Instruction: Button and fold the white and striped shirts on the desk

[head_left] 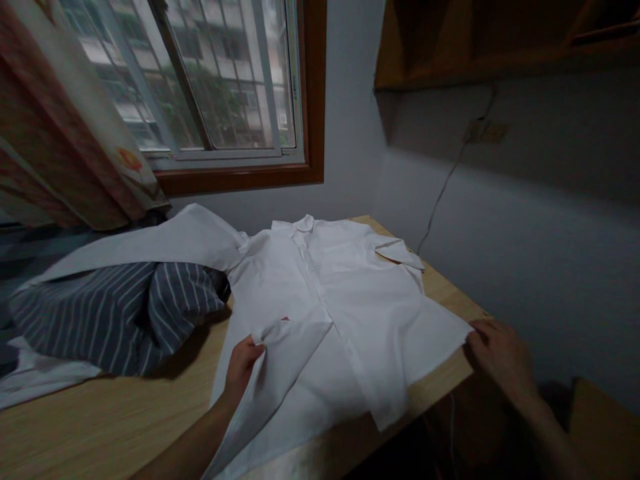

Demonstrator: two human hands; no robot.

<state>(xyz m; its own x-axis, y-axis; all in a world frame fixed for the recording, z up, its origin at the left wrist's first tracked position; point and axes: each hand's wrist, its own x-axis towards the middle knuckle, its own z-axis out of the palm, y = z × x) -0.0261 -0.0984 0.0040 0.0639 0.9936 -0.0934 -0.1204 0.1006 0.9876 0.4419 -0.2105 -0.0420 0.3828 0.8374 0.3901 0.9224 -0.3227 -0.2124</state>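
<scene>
A white button-up shirt (350, 280) lies spread face up, its collar at the far side and its hem toward me. My left hand (244, 363) is closed on the front panel at the left, lifting it so that it folds up off the back layer. At the right, my right hand (497, 350) pinches the hem corner near the table's edge. The right-hand sleeve is short and lies bent at the far right. Another stretch of white cloth reaches left from the shirt's shoulder over a striped bundle.
The wooden table (165, 427) runs beneath the shirt. Grey striped fabric (125, 313) is heaped at the left. A curtain (75, 133) and window (225, 87) stand behind; a cable (443, 190) hangs down the right wall under a wooden shelf (450, 77).
</scene>
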